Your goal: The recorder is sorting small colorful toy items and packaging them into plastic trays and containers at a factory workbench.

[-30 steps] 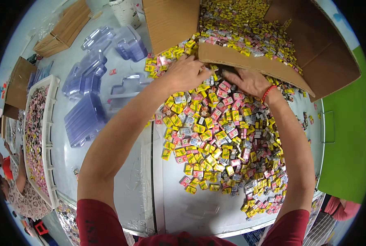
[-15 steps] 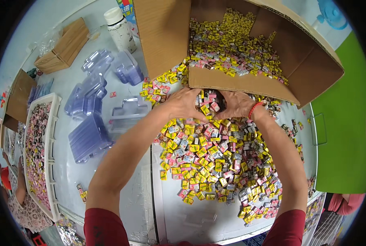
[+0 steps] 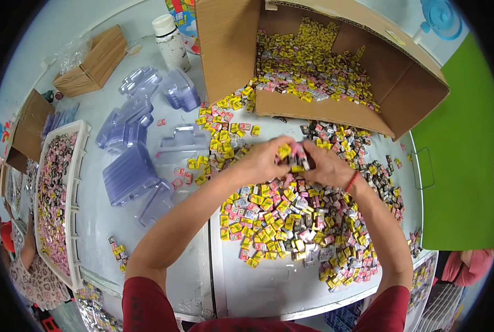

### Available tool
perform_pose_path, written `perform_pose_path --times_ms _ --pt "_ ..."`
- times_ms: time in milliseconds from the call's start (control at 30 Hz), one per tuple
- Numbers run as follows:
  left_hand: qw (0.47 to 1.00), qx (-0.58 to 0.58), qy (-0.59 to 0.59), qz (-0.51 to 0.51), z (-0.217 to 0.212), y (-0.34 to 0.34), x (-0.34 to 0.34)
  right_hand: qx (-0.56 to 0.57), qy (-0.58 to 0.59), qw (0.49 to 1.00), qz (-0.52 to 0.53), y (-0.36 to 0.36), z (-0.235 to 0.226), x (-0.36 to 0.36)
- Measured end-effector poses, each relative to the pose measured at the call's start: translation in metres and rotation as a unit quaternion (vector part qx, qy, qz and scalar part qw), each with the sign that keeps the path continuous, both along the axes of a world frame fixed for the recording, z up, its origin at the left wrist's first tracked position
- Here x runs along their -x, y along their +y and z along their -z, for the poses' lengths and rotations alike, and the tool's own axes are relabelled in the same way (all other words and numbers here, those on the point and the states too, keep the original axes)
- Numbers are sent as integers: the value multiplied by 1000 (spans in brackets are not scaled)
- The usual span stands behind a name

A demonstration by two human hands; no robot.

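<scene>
Small wrapped rectangular candies (image 3: 297, 154) in yellow, pink and dark wrappers are bunched between my two hands. Around the left side of the bunch curve the fingers of my left hand (image 3: 262, 161). My right hand (image 3: 329, 167), with a red string on its wrist, closes in from the other side. Both hands are just above the far part of a wide candy pile (image 3: 274, 224) on the white table. Some candies in the bunch are hidden by my fingers.
A cardboard carton (image 3: 224, 52) lies tipped open beyond my hands, with candies inside. Clear plastic trays (image 3: 126, 176) and a white bottle (image 3: 172, 48) stand left. Further left is a white basket (image 3: 82, 135) of candies. Other people (image 3: 34, 271) are at both sides.
My hands have come back toward me from the carton's front flap, bringing the bunch of candies with them. A bare strip of table now shows between flap and hands.
</scene>
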State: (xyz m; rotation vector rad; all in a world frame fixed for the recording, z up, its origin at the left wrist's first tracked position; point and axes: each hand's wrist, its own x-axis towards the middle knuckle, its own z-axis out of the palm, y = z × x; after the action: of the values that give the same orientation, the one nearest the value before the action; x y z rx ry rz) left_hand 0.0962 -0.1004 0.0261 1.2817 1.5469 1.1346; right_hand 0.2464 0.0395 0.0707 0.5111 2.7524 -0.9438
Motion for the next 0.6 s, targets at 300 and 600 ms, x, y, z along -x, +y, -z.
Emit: perform_pose_path --times_ms 300,600 --pt "951 -33 306 8 -19 -77 -17 -170 129 974 -70 -35 3 -81" --pt "862 -72 499 -57 55 -111 -45 -372 172 912 -9 -84 72 -104"
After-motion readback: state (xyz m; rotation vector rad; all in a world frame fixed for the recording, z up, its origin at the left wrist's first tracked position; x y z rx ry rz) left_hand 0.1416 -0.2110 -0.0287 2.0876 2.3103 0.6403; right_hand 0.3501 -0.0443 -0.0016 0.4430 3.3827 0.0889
